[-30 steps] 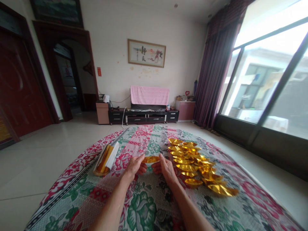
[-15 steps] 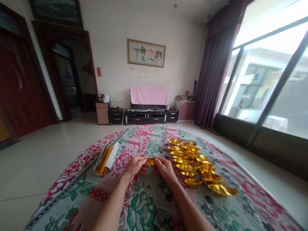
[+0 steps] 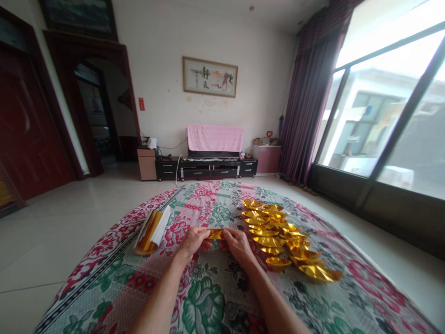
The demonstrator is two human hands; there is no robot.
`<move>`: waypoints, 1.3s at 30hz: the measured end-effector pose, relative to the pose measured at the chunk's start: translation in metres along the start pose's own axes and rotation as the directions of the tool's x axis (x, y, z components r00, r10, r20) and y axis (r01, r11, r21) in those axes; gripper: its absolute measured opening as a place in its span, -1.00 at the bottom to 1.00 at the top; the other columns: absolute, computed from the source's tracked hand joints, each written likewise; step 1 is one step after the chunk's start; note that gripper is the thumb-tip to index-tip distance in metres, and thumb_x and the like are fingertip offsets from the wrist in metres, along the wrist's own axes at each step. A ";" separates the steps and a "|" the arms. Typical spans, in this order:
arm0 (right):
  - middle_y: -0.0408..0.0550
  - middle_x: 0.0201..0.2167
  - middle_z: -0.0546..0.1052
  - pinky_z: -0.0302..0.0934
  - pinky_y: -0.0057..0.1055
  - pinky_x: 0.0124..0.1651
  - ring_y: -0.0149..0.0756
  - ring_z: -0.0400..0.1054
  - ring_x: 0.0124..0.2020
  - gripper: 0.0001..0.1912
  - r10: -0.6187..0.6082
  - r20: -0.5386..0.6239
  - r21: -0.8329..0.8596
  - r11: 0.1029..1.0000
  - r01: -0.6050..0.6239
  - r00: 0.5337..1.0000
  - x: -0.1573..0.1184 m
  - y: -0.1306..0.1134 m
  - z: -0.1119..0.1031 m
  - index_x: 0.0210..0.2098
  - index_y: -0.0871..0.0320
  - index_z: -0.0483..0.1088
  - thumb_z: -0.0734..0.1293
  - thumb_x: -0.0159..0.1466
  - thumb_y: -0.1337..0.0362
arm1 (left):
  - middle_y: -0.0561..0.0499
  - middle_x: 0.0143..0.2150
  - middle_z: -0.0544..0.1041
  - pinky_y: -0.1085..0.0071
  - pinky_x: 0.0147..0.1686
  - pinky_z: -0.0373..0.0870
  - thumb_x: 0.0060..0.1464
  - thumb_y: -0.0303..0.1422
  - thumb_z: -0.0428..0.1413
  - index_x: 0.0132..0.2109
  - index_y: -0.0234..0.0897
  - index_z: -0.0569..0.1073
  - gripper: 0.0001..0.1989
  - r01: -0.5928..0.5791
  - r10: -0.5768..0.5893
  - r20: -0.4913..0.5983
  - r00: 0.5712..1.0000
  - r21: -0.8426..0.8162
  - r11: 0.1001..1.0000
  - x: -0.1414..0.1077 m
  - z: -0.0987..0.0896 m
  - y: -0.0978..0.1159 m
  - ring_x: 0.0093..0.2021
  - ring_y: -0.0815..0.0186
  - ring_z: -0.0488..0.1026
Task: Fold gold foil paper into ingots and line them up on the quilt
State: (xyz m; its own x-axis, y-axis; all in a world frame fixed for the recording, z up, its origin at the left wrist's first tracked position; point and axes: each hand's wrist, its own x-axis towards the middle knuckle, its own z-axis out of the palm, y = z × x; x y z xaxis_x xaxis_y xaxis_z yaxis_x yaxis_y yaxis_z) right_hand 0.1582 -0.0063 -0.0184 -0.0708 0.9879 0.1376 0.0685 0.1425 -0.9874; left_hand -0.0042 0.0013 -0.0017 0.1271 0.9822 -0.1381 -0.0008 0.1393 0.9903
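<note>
A small folded piece of gold foil paper [image 3: 216, 234] is stretched between my two hands above the cloth. My left hand [image 3: 194, 242] pinches its left end, and my right hand [image 3: 237, 243] pinches the right end with the thumb on top. The fingers beneath the paper are partly hidden. To the right of my hands stand several gold paper ingots [image 3: 269, 242], boat-shaped and set in rough rows. Left of my hands lies a curled stack of gold and white paper sheets [image 3: 152, 230].
A round table covered with a red, green and white flowered cloth [image 3: 203, 301] fills the foreground. Beyond it are a low black TV cabinet [image 3: 208, 172] with a pink cloth [image 3: 215, 138] above, a purple curtain [image 3: 302, 106] and a large window [image 3: 389, 111].
Both hands keep their pinch on the gold paper at nearly the same spot. The whole view has shifted very slightly.
</note>
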 end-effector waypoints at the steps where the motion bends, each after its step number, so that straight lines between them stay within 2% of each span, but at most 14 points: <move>1: -0.09 -0.55 0.53 0.24 -0.48 -0.54 -0.34 0.38 -0.57 -0.55 0.002 0.007 0.003 1.000 -0.002 1.000 0.000 0.000 0.000 -0.24 0.24 0.45 0.21 0.12 0.00 | -0.05 -0.50 0.54 0.61 -0.66 0.27 -0.05 -0.30 0.12 -0.14 -0.45 0.50 -0.66 0.000 0.000 0.000 1.000 0.002 1.000 0.000 0.000 0.000 -0.60 0.44 0.43; 5: -0.09 -0.55 0.53 0.24 -0.47 -0.52 -0.34 0.38 -0.58 -0.56 0.015 0.031 0.012 1.000 -0.015 0.999 -0.001 -0.002 0.000 -0.24 0.24 0.46 0.22 0.11 0.01 | -0.04 -0.52 0.53 0.61 -0.68 0.26 -0.07 -0.32 0.12 -0.16 -0.46 0.51 -0.67 -0.010 0.010 -0.017 1.000 0.024 1.000 0.000 0.000 -0.001 -0.61 0.43 0.42; 15: -0.08 -0.59 0.52 0.23 -0.47 -0.55 -0.34 0.36 -0.60 -0.52 0.000 0.006 -0.041 0.999 0.000 1.000 -0.004 -0.009 0.002 -0.31 0.24 0.49 0.20 0.10 -0.05 | -0.03 -0.56 0.51 0.61 -0.70 0.25 -0.12 -0.28 0.14 -0.15 -0.49 0.49 -0.60 0.036 -0.035 -0.057 0.998 0.010 0.999 0.002 0.002 -0.002 -0.65 0.43 0.41; 22: -0.09 -0.59 0.52 0.24 -0.46 -0.54 -0.32 0.37 -0.59 -0.49 -0.001 0.000 -0.044 0.999 0.001 1.000 -0.003 -0.007 0.002 -0.30 0.23 0.49 0.20 0.10 -0.09 | -0.02 -0.57 0.49 0.60 -0.70 0.24 -0.13 -0.23 0.16 -0.14 -0.49 0.48 -0.56 0.026 -0.026 -0.040 0.999 0.005 1.000 0.000 0.002 -0.002 -0.66 0.44 0.39; 32: -0.07 -0.57 0.52 0.23 -0.46 -0.54 -0.32 0.37 -0.60 -0.44 0.013 -0.004 -0.025 1.000 -0.014 1.000 -0.003 -0.004 0.002 -0.28 0.23 0.48 0.20 0.08 -0.14 | 0.00 -0.58 0.48 0.60 -0.72 0.22 -0.13 -0.27 0.14 -0.21 -0.46 0.50 -0.65 0.049 -0.048 -0.055 0.997 0.023 0.999 0.002 0.004 -0.001 -0.66 0.44 0.39; 39: -0.08 -0.58 0.52 0.24 -0.45 -0.53 -0.32 0.37 -0.60 -0.48 -0.006 0.010 -0.020 1.000 0.006 1.000 -0.001 -0.002 0.001 -0.28 0.24 0.48 0.20 0.10 -0.09 | -0.03 -0.55 0.50 0.60 -0.68 0.25 -0.12 -0.28 0.15 -0.20 -0.47 0.50 -0.65 0.052 -0.052 -0.007 0.999 0.005 0.999 -0.001 0.002 0.000 -0.64 0.44 0.40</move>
State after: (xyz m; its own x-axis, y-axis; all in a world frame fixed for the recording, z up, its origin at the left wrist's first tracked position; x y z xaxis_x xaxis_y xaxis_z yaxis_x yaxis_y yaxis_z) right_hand 0.1569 -0.0073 -0.0164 -0.0809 0.9865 0.1425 0.0880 0.1495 -0.9848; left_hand -0.0020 0.0001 -0.0017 0.1203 0.9746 -0.1891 0.0104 0.1892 0.9819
